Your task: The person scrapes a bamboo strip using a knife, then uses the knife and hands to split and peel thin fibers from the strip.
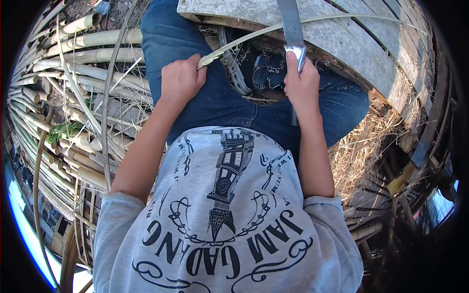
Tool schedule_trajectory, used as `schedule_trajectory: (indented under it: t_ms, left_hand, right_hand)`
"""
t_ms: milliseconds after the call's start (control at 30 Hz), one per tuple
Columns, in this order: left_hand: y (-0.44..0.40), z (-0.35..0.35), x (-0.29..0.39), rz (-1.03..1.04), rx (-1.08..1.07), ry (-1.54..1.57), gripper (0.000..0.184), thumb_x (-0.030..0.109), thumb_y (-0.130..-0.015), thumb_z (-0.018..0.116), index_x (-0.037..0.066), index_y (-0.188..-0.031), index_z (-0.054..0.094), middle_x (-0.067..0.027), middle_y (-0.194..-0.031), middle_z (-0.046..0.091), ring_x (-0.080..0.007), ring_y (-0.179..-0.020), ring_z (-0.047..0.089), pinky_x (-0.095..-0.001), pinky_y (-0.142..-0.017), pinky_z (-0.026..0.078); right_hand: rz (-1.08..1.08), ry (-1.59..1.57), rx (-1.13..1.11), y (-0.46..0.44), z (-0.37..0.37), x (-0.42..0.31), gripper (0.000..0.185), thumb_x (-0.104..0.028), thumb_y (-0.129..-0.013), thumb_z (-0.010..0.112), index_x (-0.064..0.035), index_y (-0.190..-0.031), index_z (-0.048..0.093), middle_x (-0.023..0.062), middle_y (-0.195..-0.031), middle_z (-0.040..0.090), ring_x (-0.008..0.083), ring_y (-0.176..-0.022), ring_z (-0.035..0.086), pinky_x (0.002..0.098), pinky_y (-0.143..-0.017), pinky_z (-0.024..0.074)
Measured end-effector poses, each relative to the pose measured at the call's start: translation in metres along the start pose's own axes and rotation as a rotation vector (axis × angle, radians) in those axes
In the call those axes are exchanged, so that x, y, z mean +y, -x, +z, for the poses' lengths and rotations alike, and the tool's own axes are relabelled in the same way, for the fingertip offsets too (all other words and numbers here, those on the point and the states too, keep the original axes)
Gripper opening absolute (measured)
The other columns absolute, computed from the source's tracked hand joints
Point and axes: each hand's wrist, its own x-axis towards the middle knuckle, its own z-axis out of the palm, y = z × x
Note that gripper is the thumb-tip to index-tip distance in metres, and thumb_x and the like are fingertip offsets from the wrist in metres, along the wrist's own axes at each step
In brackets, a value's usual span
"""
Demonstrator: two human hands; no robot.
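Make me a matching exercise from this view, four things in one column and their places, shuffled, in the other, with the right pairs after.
1. Knife
2. Poles
3. Strip
4. Shavings

A. Gripped at one end in the left hand
B. Loosely heaped on the person's right
C. Held by its handle in the right hand
D. Lying in a mass on the person's left

Pairs: 1-C, 2-D, 3-A, 4-B
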Motion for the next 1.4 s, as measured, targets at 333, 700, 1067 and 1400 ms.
schedule_trajectory:
  t_ms: [333, 700, 1067, 1400]
  left_hand:
    - [-0.001, 0.0, 0.0, -0.027, 0.008, 0.01, 0.013, 0.02, -0.085, 0.062, 0.008, -0.08, 0.064, -0.0162, -0.062, 0.061, -0.0372, -0.061, 0.062, -0.0471, -0.056, 0.047]
    - [0.0, 0.004, 0.001, -0.033, 0.06, 0.006, 0.015, 0.023, -0.084, 0.062, 0.009, -0.076, 0.064, -0.0156, -0.061, 0.061, -0.0369, -0.061, 0.062, -0.0469, -0.055, 0.047]
    - [-0.004, -0.003, -0.001, -0.122, 0.026, 0.045, 0.019, 0.029, -0.076, 0.069, 0.01, -0.079, 0.071, -0.0152, -0.065, 0.065, -0.0353, -0.066, 0.065, -0.046, -0.062, 0.051]
    - [0.0, -0.007, -0.008, -0.148, 0.052, 0.163, 0.021, 0.029, -0.072, 0.07, 0.008, -0.074, 0.068, -0.0159, -0.068, 0.066, -0.0368, -0.069, 0.065, -0.0466, -0.065, 0.052]
  right_hand:
    - [0.086, -0.126, -0.042, 0.011, 0.016, -0.004, 0.038, -0.037, -0.099, 0.053, -0.0007, -0.087, 0.056, 0.0022, -0.058, 0.053, 0.008, -0.044, 0.052, 0.0263, -0.039, 0.0415]
    - [0.001, 0.014, -0.26, 0.02, 0.029, -0.019, 0.045, -0.041, -0.094, 0.056, 0.0031, -0.089, 0.063, 0.0268, -0.075, 0.064, 0.0466, -0.077, 0.063, 0.0484, -0.067, 0.0492]
    - [-0.07, 0.077, -0.462, 0.023, 0.038, -0.015, 0.047, -0.04, -0.093, 0.058, 0.0052, -0.083, 0.062, 0.0263, -0.077, 0.064, 0.0445, -0.075, 0.063, 0.046, -0.066, 0.0478]
    - [0.353, -0.307, -0.858, 0.007, 0.029, -0.012, 0.049, -0.049, -0.095, 0.054, -0.0048, -0.074, 0.054, 0.0006, -0.056, 0.051, 0.0076, -0.041, 0.048, 0.0246, -0.036, 0.0391]
